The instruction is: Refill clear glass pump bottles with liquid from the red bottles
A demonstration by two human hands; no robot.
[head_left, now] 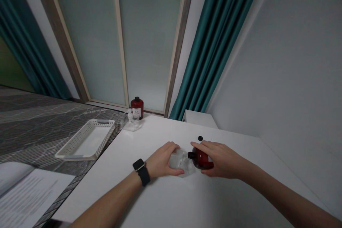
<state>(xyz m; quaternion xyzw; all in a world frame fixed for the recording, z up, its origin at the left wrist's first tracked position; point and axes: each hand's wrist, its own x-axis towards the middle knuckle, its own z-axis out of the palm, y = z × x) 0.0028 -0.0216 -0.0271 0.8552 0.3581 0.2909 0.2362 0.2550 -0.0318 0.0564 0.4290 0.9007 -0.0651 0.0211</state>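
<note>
Head view: left hand (159,160) clasping clear bottle (176,161), right hand (224,160) red bottle (200,159), between fingers (201,146); likely pouring, next needing steadiness.

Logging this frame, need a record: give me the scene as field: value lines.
left hand: around clear container
right hand: holding red bottle, tipped, neck toward container
liquid flow: can't tell
black cap: loose on white table
second red bottle: upright, table's far edge
white basket: left of table
</note>
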